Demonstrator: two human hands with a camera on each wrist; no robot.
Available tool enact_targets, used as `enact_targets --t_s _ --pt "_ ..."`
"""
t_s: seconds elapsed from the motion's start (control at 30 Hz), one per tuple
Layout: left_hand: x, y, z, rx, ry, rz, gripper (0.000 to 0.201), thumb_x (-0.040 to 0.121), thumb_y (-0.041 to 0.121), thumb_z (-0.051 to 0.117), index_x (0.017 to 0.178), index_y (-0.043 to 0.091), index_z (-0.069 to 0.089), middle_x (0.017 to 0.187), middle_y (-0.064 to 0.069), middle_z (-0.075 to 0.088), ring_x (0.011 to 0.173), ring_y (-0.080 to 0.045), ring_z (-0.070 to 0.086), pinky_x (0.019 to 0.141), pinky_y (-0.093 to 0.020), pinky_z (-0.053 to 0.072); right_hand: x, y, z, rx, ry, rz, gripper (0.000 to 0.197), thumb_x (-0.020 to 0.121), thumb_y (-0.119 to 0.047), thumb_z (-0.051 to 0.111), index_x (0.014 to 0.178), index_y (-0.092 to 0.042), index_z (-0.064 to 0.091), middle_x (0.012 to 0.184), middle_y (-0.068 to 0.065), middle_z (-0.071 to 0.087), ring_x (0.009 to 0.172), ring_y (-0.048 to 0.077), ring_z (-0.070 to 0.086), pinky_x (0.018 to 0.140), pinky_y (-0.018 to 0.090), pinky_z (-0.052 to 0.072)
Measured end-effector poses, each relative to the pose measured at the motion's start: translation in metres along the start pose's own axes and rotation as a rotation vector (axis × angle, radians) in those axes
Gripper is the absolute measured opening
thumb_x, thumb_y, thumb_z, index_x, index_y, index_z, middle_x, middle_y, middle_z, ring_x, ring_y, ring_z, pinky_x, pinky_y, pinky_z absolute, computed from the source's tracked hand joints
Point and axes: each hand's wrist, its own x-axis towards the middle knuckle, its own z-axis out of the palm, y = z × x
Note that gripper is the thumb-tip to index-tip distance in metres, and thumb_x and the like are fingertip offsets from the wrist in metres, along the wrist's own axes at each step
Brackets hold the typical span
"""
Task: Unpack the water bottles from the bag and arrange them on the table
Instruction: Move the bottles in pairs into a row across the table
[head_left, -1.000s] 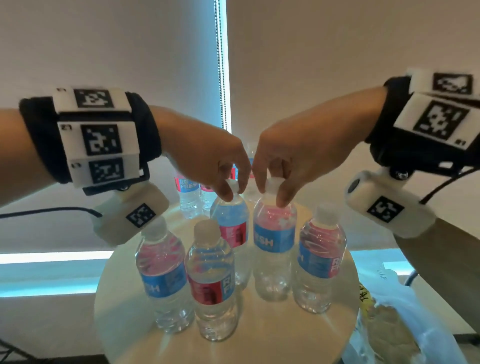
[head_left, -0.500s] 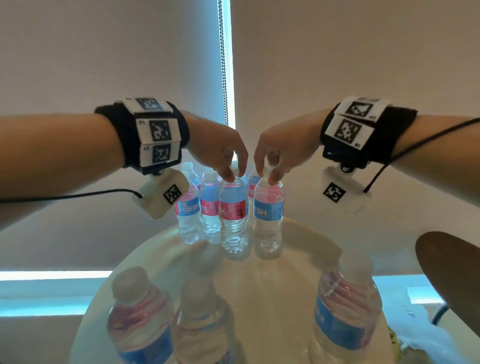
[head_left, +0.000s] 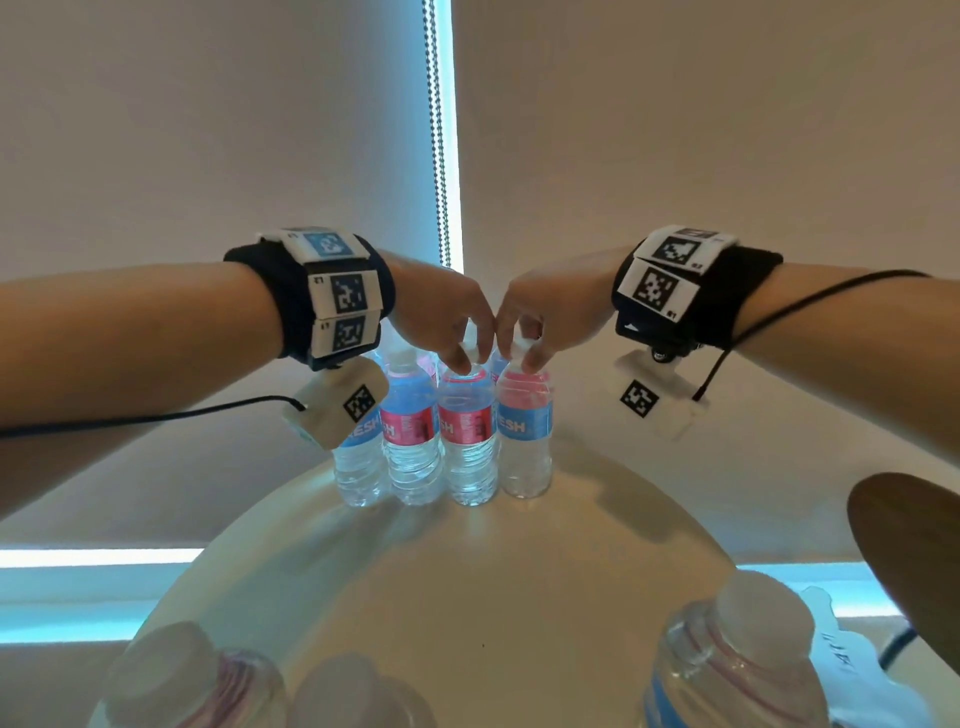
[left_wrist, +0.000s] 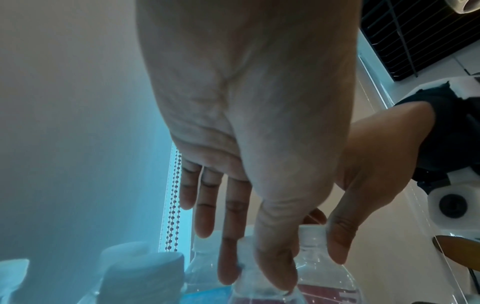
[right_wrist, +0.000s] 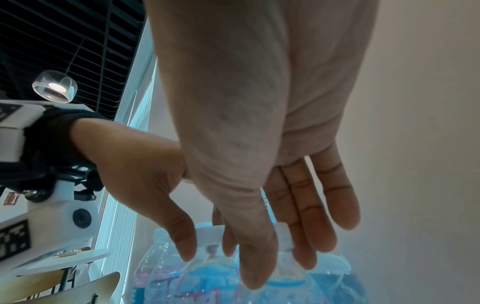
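Bottles stand upright in a tight row at the far side of the round table (head_left: 597, 561), sides touching or nearly so. Left hand (head_left: 441, 317) pinches the white cap of a red-label bottle (head_left: 466, 436), thumb and fingertips curled down round the neck; the left wrist view shows thumb and index finger on either side of that cap, other fingers extended behind. Right hand (head_left: 540, 322) pinches the cap of the blue-label bottle (head_left: 523, 431) just beside it on the right, at the row's end; in the right wrist view the thumb and fingers close round the cap. Both held bottles have their bases on the table. The two hands nearly touch at the knuckles. Left of the held pair: another red-label bottle (head_left: 410, 431), then a blue-label one (head_left: 358, 457) partly hidden behind the left wrist camera. More caps show behind the row, count unclear. Three blurred bottles sit at the near edge, two left (head_left: 202, 686), one right (head_left: 737, 670). Brown chair back (head_left: 914, 551) at right.
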Motion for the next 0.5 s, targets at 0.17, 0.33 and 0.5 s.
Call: enact_targets --t_s 0.17,0.33,0.5 --pt "0.001 -0.002 0.0 -0.017 -0.013 0.009 0.033 0.088 0.032 0.07 0.121 0.029 0.066 0.106 0.0 0.067 0.07 0.002 0.054 0.064 -0.016 0.038 -0.003 0.001 0.0 0.015 -0.018 0.017 0.034 0.088 -0.032 0.076 0.121 -0.025 0.071 0.098 0.0 0.071 0.096 0.026 0.074 0.074 0.026 0.054" --pt "-0.002 -0.002 0.003 -0.043 0.005 -0.004 0.035 0.087 0.034 0.071 0.122 0.033 0.066 0.109 -0.003 0.07 0.075 -0.007 0.059 0.066 -0.015 0.043 -0.003 0.003 0.001 0.046 -0.053 0.035 0.033 0.089 -0.034 0.075 0.121 -0.028 0.07 0.108 0.007 0.076 0.089 0.024 0.075 0.089 0.038 0.06" --pt "-0.013 -0.007 0.005 -0.101 0.069 -0.049 0.047 0.085 0.036 0.073 0.129 0.04 0.058 0.115 0.002 0.069 0.099 -0.015 0.063 0.083 -0.025 0.042 -0.004 0.007 0.005 0.089 -0.026 0.087 0.041 0.088 -0.035 0.077 0.126 -0.025 0.066 0.107 0.006 0.076 0.077 0.02 0.073 0.087 0.037 0.061"
